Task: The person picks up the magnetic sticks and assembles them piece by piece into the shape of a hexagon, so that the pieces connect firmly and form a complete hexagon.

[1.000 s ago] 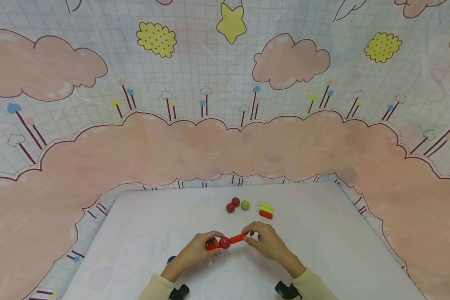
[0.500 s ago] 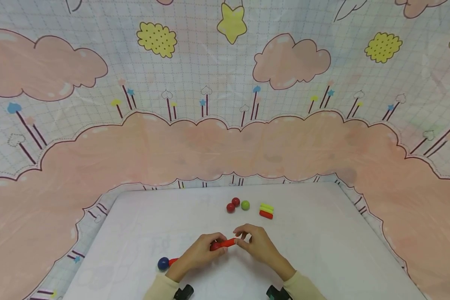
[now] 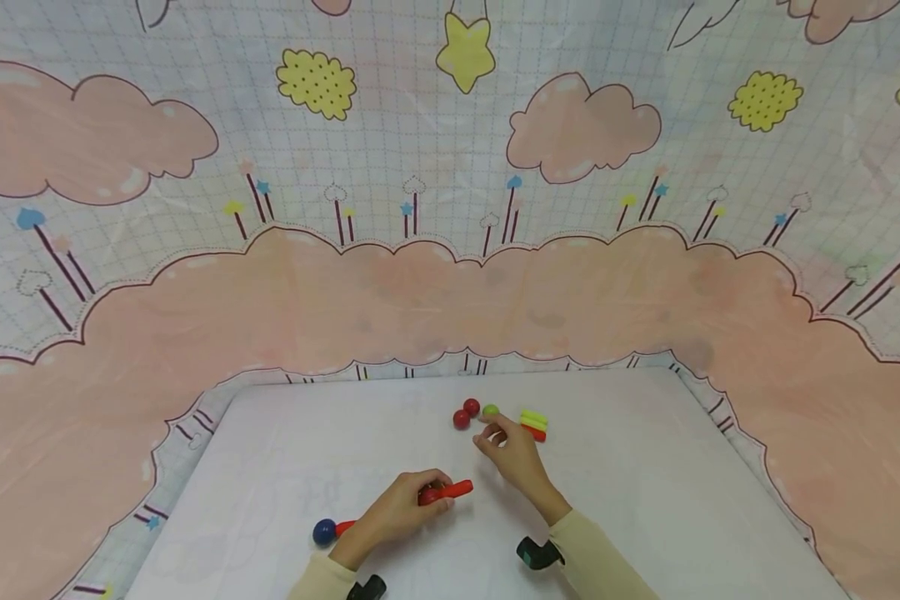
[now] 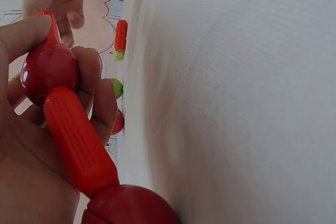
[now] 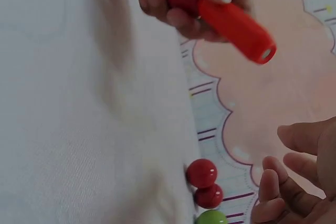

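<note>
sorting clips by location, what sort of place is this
Possibly a children's play area, or a set made to look like one: a backdrop printed with cartoon clouds and stars, a white tabletop, and a toy-like chain of red balls and rods in the left hand.

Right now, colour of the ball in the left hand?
The ball is dark red; best seen in left wrist view.

The white table [image 3: 667, 483] bears two red balls [image 3: 461, 419], a green ball [image 3: 490, 410] and coloured sticks [image 3: 534, 420].
</note>
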The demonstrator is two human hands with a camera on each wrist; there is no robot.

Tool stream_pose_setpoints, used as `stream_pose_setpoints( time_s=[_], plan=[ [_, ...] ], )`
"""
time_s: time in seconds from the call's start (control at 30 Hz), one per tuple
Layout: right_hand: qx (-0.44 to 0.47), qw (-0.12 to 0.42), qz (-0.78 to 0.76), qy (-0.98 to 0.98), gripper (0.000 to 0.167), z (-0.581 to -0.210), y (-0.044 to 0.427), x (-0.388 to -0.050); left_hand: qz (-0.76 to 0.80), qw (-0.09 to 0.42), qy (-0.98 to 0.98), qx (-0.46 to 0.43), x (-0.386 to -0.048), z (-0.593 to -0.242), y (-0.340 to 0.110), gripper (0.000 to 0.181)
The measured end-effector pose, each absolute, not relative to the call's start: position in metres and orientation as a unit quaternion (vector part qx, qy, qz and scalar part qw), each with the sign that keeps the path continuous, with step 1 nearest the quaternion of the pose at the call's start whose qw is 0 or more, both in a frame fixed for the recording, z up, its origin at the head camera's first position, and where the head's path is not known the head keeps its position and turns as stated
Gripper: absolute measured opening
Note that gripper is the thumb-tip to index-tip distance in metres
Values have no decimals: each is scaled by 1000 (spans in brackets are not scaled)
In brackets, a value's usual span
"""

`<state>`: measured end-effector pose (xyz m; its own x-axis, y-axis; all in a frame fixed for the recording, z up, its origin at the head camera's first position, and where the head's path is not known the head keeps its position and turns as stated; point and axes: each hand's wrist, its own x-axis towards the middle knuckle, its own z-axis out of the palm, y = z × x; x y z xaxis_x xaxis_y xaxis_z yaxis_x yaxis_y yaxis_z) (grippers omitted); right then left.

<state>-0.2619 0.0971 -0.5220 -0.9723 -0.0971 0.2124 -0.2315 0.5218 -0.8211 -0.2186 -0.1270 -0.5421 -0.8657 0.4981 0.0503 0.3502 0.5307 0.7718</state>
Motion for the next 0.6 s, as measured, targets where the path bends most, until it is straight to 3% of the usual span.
stream_pose_setpoints(
  time_s=[0.4, 0.6],
  plan=[
    [57, 80, 473, -875, 34, -542, 81, -290, 430, 88, 865, 242, -217, -542, -130, 22],
    [38, 57, 466, -882, 36, -551, 76, -300, 429, 81, 865, 247, -218, -542, -131, 20]
  ],
)
